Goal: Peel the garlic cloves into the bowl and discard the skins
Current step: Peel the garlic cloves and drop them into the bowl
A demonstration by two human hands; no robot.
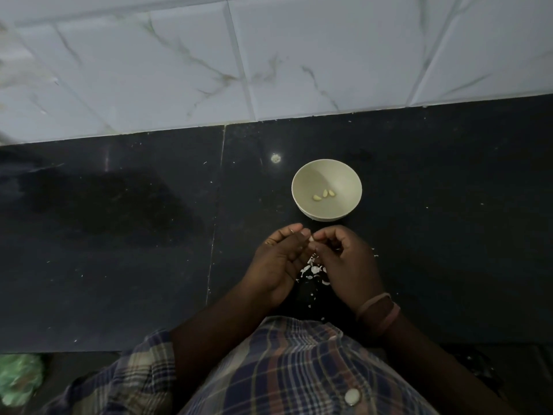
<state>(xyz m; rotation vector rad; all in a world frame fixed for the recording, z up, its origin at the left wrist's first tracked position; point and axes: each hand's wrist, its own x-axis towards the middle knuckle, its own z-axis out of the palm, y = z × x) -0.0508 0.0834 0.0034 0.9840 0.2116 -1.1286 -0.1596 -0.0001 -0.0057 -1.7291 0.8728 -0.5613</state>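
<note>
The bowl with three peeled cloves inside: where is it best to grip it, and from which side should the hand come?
Probably grip the bowl at its near rim, coming from the person's side, thumb inside and fingers outside. It stands upright and open, and the peeled cloves lie low at the bottom, away from the rim. The right hand is nearest, but both it and the left hand are busy peeling.

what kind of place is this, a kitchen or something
Most likely a home kitchen counter. A dark polished stone countertop meets a wall of pale marble-look tiles, and a small bowl holding three peeled garlic cloves stands on it, with garlic skins scattered below the person's hands.
</note>
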